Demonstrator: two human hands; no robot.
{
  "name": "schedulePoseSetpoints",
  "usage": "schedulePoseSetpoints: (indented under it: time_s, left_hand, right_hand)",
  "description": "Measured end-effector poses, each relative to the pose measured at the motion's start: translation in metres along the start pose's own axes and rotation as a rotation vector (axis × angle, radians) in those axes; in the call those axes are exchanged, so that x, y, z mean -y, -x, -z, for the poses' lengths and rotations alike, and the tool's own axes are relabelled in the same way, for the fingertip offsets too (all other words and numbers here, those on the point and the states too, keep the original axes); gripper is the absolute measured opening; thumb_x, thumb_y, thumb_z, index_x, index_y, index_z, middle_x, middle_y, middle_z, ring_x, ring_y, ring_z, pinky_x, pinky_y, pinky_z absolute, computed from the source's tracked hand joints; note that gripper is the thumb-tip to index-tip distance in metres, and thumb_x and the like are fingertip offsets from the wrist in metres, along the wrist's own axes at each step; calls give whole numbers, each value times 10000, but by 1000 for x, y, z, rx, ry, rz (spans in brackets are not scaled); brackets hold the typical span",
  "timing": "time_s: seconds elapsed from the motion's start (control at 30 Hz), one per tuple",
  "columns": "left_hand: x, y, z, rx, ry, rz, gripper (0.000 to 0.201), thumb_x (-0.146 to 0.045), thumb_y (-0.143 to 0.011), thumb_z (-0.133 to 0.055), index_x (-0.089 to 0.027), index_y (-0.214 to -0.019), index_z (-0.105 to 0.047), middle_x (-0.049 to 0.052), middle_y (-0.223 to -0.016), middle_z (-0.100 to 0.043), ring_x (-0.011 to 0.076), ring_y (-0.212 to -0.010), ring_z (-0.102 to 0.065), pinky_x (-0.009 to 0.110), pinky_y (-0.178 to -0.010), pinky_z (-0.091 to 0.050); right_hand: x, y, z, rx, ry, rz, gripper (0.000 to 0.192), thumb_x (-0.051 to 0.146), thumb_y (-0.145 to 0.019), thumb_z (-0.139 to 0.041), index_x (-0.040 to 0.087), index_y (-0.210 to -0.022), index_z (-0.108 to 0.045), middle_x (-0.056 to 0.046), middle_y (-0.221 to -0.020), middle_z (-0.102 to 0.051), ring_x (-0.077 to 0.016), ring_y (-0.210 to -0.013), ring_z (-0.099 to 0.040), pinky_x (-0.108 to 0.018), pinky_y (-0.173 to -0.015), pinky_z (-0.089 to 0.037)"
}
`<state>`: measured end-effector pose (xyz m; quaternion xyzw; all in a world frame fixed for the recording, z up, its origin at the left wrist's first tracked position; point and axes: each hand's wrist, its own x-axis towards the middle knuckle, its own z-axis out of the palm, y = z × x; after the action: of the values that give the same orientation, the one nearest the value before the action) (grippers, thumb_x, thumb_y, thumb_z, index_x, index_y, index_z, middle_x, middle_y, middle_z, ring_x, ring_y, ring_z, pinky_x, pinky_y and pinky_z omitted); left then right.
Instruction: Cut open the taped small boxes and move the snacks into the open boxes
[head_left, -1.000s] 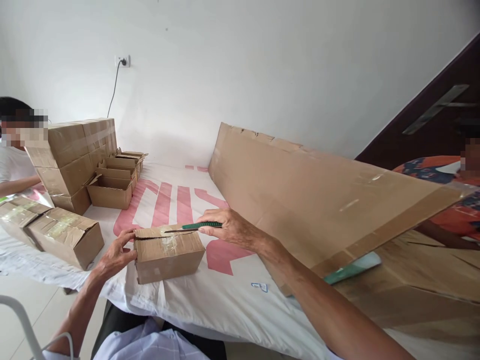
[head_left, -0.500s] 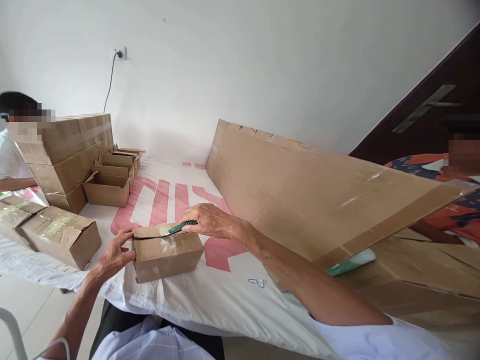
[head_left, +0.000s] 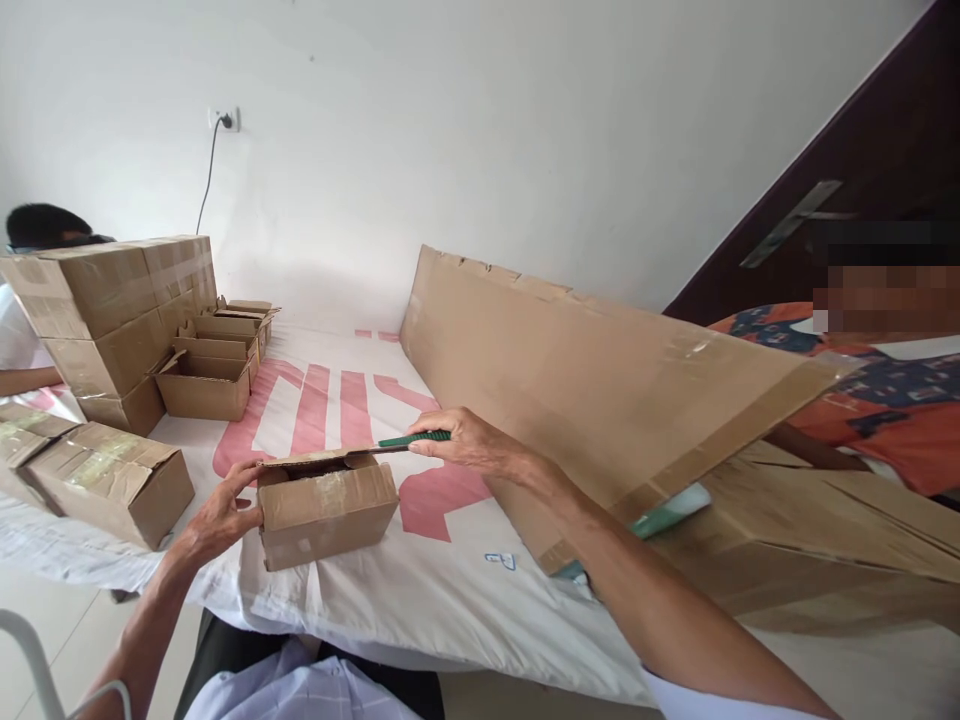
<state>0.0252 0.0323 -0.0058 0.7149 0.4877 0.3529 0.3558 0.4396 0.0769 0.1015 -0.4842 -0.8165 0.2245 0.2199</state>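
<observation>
A: Where is the small brown cardboard box (head_left: 326, 512) with clear tape on its side?

B: It sits on the white sheet with pink lettering (head_left: 337, 400) that covers the surface, near the front edge, straight ahead of the person. Its top flap is lifted a little on the far side.

A: And the hands?

B: The left hand (head_left: 217, 515) is curled against the box's left end, thumb on the near face, fingers at the top corner. It steadies the box rather than closing round it. The right hand (head_left: 465, 440) is closed on a green-handled utility knife (head_left: 412, 439), pinched between thumb and fingers. The blade end points left and lies along the raised flap's far edge.

A: What lies around them?

B: To the right, a long flat brown cardboard sheet (head_left: 600, 390) leans up at an angle, just beside the right forearm. Under its lower edge shows a pale green and white object (head_left: 667, 512); I cannot tell what it is. At the far left stands a stack of sealed brown cartons (head_left: 105, 310), with a row of open-topped small cartons (head_left: 210, 375) beside it. Nearer, 2 taped cartons (head_left: 97, 480) lie at the left edge.

A: Anyone else?

B: 1 person in a white sleeve (head_left: 15, 335) behind the stack, and another in an orange patterned shirt (head_left: 862, 400) at the right.
</observation>
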Motion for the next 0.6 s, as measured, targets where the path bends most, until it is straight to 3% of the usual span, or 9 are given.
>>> schedulePoseSetpoints:
  time_s: [0.07, 0.13, 0.2, 0.27, 0.37, 0.43, 0.53, 0.6]
  left_hand:
    - [4, 0, 2, 22, 29, 10, 658, -325, -816, -703, -323, -1471, -646, 93, -1665, -459, 377, -1490, -478, 429, -1038, -579]
    - [7, -1, 3, 34, 50, 3, 673, -403, -834, -734, -336, -1495, -626, 87, -1713, -403, 391, -1528, -433, 449, -1063, -568]
    - [6, -1, 6, 54, 68, -8, 738, -499, -832, -776, -343, -1530, -594, 96, -1722, -394, 403, -1523, -442, 472, -1067, -570]
    - [4, -1, 8, 81, 74, -8, 885, -577, -788, -832, -352, -1586, -526, 112, -1707, -423, 412, -1510, -461, 500, -1081, -564]
    - [-2, -1, 9, 109, 35, 17, 1164, -638, -661, -923, -350, -1660, -400, 140, -1700, -427, 430, -1537, -416, 536, -1129, -527]
    - [-5, -1, 8, 122, -18, 36, 1298, -640, -588, -962, -327, -1685, -343, 164, -1709, -400, 447, -1560, -372, 562, -1163, -488]
    - [-4, -2, 4, 137, -110, 37, 1402, -588, -544, -993, -302, -1709, -269, 191, -1709, -375, 476, -1554, -366, 621, -1189, -435]
    - [-2, -4, 2, 133, -168, 26, 1409, -522, -551, -998, -301, -1716, -238, 194, -1698, -382, 482, -1539, -382, 647, -1198, -410]
  right_hand:
    - [-16, 1, -6, -129, -105, -22, 399, 548, -903, -627, 200, -1013, -789, -6, -804, -689, -181, -704, -570, -301, -642, -431]
    - [-38, 2, -27, -310, -163, -47, 443, 568, -921, -578, 192, -1071, -759, -19, -848, -693, -200, -747, -595, -316, -680, -464]
    - [-61, 3, -62, -462, -172, -120, 410, 504, -932, -526, 198, -1123, -723, -49, -919, -713, -236, -831, -637, -355, -764, -515]
    - [-80, 8, -107, -605, -128, -251, 307, 424, -898, -530, 224, -1049, -707, -75, -982, -715, -268, -939, -652, -399, -867, -535]
    - [-92, 17, -164, -631, -127, -322, 236, 422, -875, -560, 236, -946, -687, -82, -936, -688, -298, -968, -641, -462, -912, -544]
    - [-92, 20, -183, -624, -152, -321, 278, 481, -882, -590, 231, -938, -697, -106, -969, -699, -326, -1019, -638, -514, -960, -537]
    - [-80, 15, -182, -598, -250, -289, 468, 598, -953, -527, 208, -1118, -726, -160, -1174, -730, -344, -1144, -658, -538, -1003, -544]
    - [-66, 9, -171, -502, -399, -245, 578, 648, -994, -473, 204, -1285, -701, -163, -1297, -733, -329, -1204, -680, -510, -1005, -566]
